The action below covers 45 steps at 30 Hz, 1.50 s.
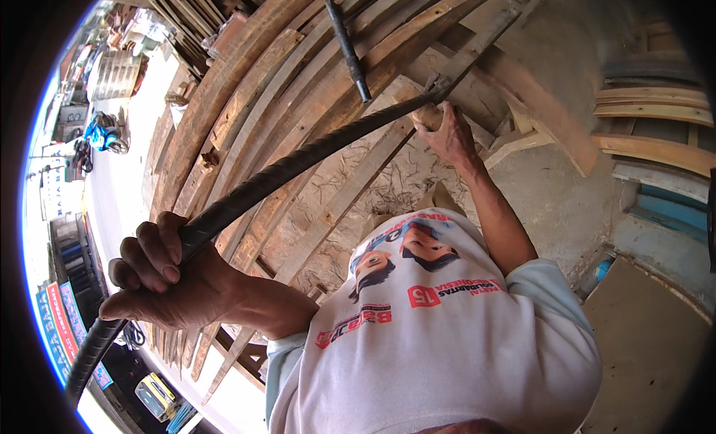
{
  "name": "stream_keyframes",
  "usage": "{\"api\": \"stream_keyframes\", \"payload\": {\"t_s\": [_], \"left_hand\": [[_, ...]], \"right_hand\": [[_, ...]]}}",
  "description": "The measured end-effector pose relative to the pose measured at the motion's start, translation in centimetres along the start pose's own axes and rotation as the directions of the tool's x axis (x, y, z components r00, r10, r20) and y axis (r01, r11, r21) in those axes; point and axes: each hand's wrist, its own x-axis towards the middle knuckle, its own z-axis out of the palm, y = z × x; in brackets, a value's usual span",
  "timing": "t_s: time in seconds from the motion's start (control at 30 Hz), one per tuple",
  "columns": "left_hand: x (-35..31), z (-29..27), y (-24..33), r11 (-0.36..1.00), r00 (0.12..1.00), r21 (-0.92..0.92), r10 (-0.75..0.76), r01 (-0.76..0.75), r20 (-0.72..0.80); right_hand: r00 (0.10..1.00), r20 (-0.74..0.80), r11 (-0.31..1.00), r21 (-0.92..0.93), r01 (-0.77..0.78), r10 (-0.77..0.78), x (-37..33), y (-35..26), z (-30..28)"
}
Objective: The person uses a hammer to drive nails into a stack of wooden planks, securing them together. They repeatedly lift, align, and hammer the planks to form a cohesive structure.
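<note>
Both grips are closed: the left hand [168, 281] wraps its fingers tight around the near end of a long ribbed steel bar [291, 165], while the right hand [447, 135] is clamped on a pale wooden piece [427, 114] out at the bar's far tip. That bar is dark and twisted like reinforcing rod; it runs from the lower left of the view, through the left fist, up and across to the right hand, where its forked end [438, 85] meets the wood. A short tail of it sticks out below the left fist (curving toward the picture's rim, as straight things do in this lens).

Beneath the bar lies a broad stack of weathered wooden planks [298, 68], laid side by side, with a rough fibrous board [358, 188] between some of them. A hammer [347, 46] with a dark handle rests on the planks just beyond the bar, apart from both hands. More planks [656, 120] are stacked at the right on the concrete floor [559, 188]. The person's white printed shirt [440, 337] fills the lower middle, forearms reaching out from it.
</note>
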Motion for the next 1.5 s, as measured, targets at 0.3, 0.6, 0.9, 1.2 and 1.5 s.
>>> {"api": "stream_keyframes", "payload": {"t_s": [0.3,0.6,0.9,1.2,1.5], "left_hand": [[-13.0,-14.6,0.7,1.000,0.945,0.006,0.027,-0.026,-0.325],[-25.2,-21.6,-1.6,0.960,0.657,-0.260,-0.131,-0.102,-0.742],[-34.5,-19.5,-1.8,0.927,0.369,-0.259,-0.148,-0.271,-0.917],[-29.9,-19.9,7.4,0.997,0.440,-0.032,0.003,-0.072,-0.898],[-23.6,-19.4,5.0,0.984,0.639,-0.015,-0.127,0.178,-0.758]], "right_hand": [[0.990,0.112,0.996,-0.003,-0.091,0.091,0.4,-0.4,-0.5],[0.967,0.246,0.994,0.070,-0.085,0.066,1.9,2.0,1.7],[0.959,0.269,0.966,-0.212,0.147,-0.087,2.3,-2.4,-3.8],[0.953,0.209,0.888,-0.360,0.285,-0.222,7.4,-7.9,-9.3],[0.945,0.325,0.990,0.141,-0.013,-0.034,-1.1,-3.5,-3.6]]}}
